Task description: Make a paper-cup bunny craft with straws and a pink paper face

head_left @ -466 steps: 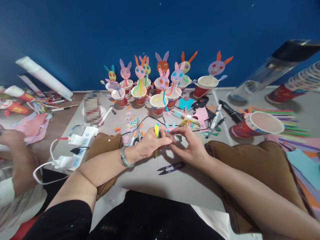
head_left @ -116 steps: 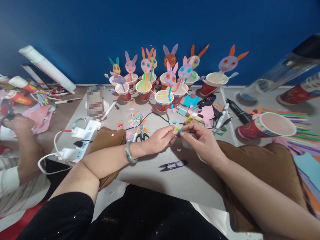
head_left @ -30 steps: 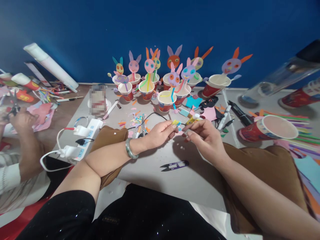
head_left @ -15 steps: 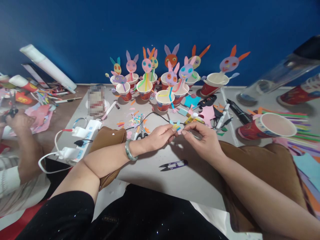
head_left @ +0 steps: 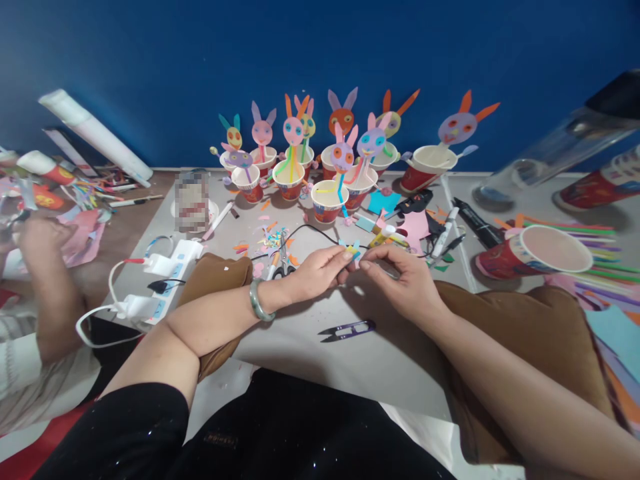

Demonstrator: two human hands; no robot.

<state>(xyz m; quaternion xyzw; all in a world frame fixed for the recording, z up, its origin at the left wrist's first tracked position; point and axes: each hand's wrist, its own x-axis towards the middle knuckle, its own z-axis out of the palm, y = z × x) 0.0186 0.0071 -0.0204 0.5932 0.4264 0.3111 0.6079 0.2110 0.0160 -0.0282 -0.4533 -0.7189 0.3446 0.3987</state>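
Note:
My left hand (head_left: 323, 272) is closed in a pinch on a small cut paper piece (head_left: 353, 252), coloured yellow and blue. Close beside it, my right hand (head_left: 400, 273) has thumb and forefinger pressed together at the edge of that piece; what lies between these fingertips is too small to name. Below the hands, a pair of thread snips (head_left: 347, 331) lies on the grey table (head_left: 310, 353). Scissors (head_left: 284, 263) rest just left of my left hand. Beyond them stand several paper cups (head_left: 327, 208) with paper rabbit heads (head_left: 343, 157) on coloured straws.
A power strip (head_left: 175, 273) with white plugs lies at left, near a brown cushion (head_left: 215, 277). Another cushion (head_left: 530, 360) sits under my right arm. At right are a tipped paper cup (head_left: 535, 252) and a clear bottle (head_left: 555, 150). A co-worker's hand (head_left: 43, 237) is at far left.
My right hand has shifted slightly left, nearer my left fingertips. The paper piece has turned a little in my fingers. The co-worker's hand has moved somewhat.

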